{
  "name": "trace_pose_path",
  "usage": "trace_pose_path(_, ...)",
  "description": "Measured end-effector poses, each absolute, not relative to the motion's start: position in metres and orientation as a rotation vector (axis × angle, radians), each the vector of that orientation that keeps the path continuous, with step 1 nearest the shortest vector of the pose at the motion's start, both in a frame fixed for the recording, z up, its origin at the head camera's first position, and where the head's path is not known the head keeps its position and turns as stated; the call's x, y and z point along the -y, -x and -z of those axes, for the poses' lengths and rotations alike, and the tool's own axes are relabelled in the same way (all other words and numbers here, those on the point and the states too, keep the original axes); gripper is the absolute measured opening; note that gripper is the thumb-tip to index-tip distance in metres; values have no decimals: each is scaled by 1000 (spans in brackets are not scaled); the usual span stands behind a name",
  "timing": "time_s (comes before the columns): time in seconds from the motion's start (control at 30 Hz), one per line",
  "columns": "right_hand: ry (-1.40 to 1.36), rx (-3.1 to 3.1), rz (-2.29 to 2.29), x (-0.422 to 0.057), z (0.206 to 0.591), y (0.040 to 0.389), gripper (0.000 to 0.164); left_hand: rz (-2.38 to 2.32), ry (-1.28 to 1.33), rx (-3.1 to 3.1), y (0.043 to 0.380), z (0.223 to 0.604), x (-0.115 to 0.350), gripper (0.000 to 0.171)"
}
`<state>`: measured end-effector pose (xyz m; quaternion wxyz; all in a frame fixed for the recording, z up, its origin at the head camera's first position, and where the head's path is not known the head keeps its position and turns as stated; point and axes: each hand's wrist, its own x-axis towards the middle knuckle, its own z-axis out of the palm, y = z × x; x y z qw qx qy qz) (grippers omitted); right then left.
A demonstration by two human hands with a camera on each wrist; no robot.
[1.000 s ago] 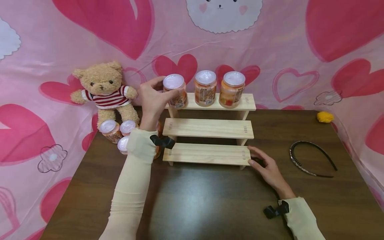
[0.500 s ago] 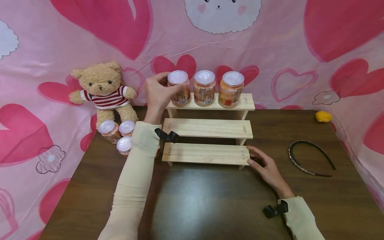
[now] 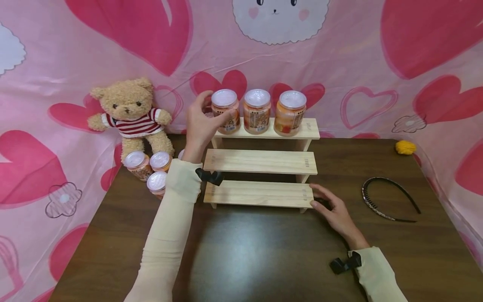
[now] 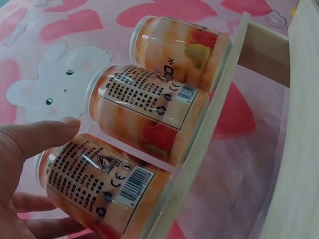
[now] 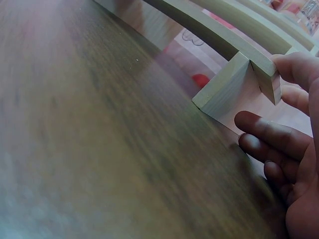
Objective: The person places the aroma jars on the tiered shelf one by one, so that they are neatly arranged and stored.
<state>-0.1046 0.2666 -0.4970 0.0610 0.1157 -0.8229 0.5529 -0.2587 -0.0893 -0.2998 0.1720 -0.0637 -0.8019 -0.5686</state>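
Observation:
My left hand (image 3: 201, 126) reaches around a clear orange jar (image 3: 227, 123) with a silvery lid at the left end of the top shelf. In the left wrist view, the thumb (image 4: 45, 137) lies near the lid end, and the other fingers pass behind the jar (image 4: 99, 184), partly hidden. Two similar jars (image 3: 257, 111) (image 3: 289, 113) stand upright to its right. My right hand (image 3: 337, 214) holds the right end of the wooden three-step display shelf (image 3: 260, 193) at its lowest board. Thumb and forefinger meet that board's end in the right wrist view; the other fingers curl below.
Several more jars (image 3: 156, 181) stand at the left, partly behind the left sleeve. A teddy bear (image 3: 130, 111) in a striped top sits behind them. A dark headband (image 3: 388, 199) and a yellow bundle (image 3: 405, 147) lie on the brown table (image 3: 241, 256) at right.
My left hand has brought the jar right, beside the other two on the top shelf. Over the last half second the jar stays put while the hand shifts slightly. The right hand stays at the shelf.

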Motion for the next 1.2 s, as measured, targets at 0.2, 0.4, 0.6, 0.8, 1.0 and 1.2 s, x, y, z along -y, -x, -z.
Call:
trace_pose_path(0.2, -347, 2483, -1676, -267, 498, 105, 48, 1576, 206, 2279, 246, 304, 96, 75)
trace_pose_path(0.4, -331, 2504, -1670, -268, 498, 104, 48, 1529, 181, 2284, 232, 308, 102, 75)
trace_pose_path(0.6, -327, 2515, -1660, -268, 498, 104, 48, 1502, 170, 2259, 216, 317, 112, 74)
trace_pose_path(0.8, -326, 2520, -1652, -267, 497, 104, 48, 1509, 121, 2251, 201, 327, 125, 73)
trace_pose_path(1.0, -334, 2506, -1652, -267, 497, 104, 48, 1540, 92, 2211, 191, 337, 140, 70)
trace_pose_path(1.2, -339, 2503, -1644, -267, 498, 104, 48, 1481, 36, 2249, 184, 346, 155, 66)
